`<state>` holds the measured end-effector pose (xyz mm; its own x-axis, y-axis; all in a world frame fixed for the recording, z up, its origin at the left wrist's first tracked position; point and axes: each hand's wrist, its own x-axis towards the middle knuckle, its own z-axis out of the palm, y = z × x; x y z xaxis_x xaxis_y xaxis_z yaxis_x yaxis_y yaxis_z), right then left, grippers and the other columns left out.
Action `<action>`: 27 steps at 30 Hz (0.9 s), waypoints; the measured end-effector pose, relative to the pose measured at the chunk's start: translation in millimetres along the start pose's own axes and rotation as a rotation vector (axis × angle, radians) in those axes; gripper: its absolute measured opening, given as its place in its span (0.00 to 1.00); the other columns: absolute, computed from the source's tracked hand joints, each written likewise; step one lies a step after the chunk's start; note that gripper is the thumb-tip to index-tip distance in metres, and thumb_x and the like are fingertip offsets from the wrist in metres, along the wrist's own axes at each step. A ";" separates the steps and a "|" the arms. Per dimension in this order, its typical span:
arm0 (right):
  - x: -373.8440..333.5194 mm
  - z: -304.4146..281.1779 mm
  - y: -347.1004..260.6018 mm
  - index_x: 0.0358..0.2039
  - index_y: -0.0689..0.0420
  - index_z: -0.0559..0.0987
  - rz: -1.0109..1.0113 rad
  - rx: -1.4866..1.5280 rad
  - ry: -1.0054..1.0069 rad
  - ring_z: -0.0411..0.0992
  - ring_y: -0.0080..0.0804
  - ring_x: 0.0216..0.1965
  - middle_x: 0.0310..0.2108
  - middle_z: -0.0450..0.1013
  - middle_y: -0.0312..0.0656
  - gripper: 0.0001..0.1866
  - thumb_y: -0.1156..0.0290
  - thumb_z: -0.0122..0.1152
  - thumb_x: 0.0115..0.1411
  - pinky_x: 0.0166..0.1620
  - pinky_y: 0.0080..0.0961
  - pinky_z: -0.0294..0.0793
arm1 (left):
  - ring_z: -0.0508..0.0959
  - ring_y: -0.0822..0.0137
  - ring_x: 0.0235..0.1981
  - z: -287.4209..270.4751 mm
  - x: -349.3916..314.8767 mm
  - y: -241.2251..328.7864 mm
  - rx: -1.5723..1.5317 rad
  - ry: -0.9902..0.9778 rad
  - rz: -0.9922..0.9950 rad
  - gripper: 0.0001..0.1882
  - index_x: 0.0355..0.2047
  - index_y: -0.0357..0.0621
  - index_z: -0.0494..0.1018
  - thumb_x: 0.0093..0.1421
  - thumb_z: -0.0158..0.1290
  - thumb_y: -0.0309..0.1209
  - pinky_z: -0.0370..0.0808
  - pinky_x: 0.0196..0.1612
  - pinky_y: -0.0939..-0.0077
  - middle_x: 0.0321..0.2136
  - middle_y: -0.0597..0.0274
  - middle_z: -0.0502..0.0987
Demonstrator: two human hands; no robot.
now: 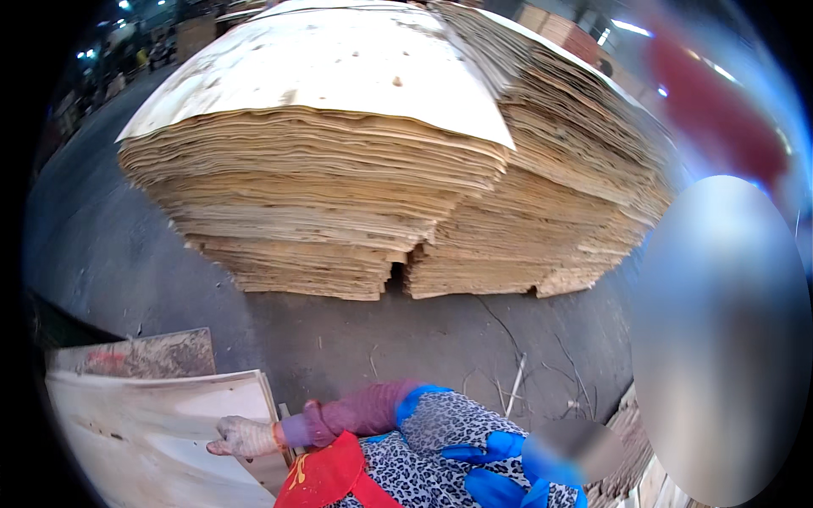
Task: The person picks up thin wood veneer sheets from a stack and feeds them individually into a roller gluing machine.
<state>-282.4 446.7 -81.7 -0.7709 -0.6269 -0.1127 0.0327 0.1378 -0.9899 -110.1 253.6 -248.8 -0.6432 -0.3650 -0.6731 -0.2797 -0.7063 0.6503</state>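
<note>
My right arm, in a purple sleeve below a leopard-print smock sleeve with blue trim, stretches to the left at the lower edge. My right hand wears a pale, soiled glove. Its fingers look curled, and anything inside them is hidden. Beneath it lies a stack of pale wood veneer sheets, whose top sheet has brown stains. A red apron bib with a yellow mark covers my front. My left hand does not show.
Ahead stand two tall veneer stacks, one with a pale top and a browner one. A worn board lies beyond the near sheets. Thin strips litter the grey floor. Blurring covers much of the right.
</note>
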 end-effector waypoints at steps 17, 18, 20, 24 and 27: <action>5.7 -3.3 76.3 0.34 0.64 0.71 0.225 0.110 0.007 0.62 0.24 0.10 0.20 0.69 0.40 0.15 0.66 0.57 0.52 0.13 0.22 0.67 | 0.73 0.62 0.33 -52.9 -184.8 -67.8 -0.498 0.391 0.122 0.26 0.41 0.39 0.66 0.50 0.53 0.48 0.71 0.34 0.68 0.32 0.54 0.73; 11.4 -2.8 63.8 0.35 0.64 0.71 0.147 0.168 -0.025 0.62 0.24 0.09 0.23 0.69 0.41 0.14 0.67 0.57 0.52 0.12 0.21 0.66 | 0.73 0.63 0.32 -54.0 -184.4 -65.7 -0.406 0.484 0.020 0.25 0.38 0.40 0.67 0.50 0.54 0.48 0.71 0.33 0.70 0.28 0.56 0.73; 28.2 -3.4 54.5 0.39 0.63 0.69 0.183 0.054 0.003 0.63 0.25 0.10 0.27 0.70 0.41 0.15 0.69 0.55 0.53 0.12 0.21 0.66 | 0.72 0.66 0.30 -37.3 -181.6 -61.3 -0.571 0.489 0.227 0.23 0.32 0.41 0.69 0.48 0.55 0.49 0.69 0.32 0.71 0.23 0.58 0.71; 88.8 12.2 25.6 0.40 0.63 0.66 0.074 -0.074 -0.149 0.62 0.22 0.14 0.26 0.65 0.39 0.19 0.62 0.52 0.55 0.15 0.20 0.67 | 0.72 0.66 0.25 -7.5 -172.2 6.1 -0.721 0.493 0.365 0.19 0.38 0.45 0.68 0.52 0.53 0.44 0.68 0.28 0.72 0.26 0.63 0.73; 129.1 38.0 31.1 0.32 0.61 0.73 0.168 -0.103 -0.010 0.63 0.21 0.15 0.21 0.67 0.36 0.18 0.56 0.52 0.55 0.19 0.19 0.67 | 0.73 0.65 0.24 -32.1 -129.2 15.4 -0.841 0.502 0.513 0.19 0.40 0.44 0.67 0.52 0.53 0.42 0.69 0.27 0.69 0.27 0.62 0.73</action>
<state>-356.7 340.9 -130.3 -0.7537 -0.5962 -0.2766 0.0944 0.3183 -0.9433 -8.5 270.4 -163.1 -0.1286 -0.8028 -0.5822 0.6336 -0.5182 0.5745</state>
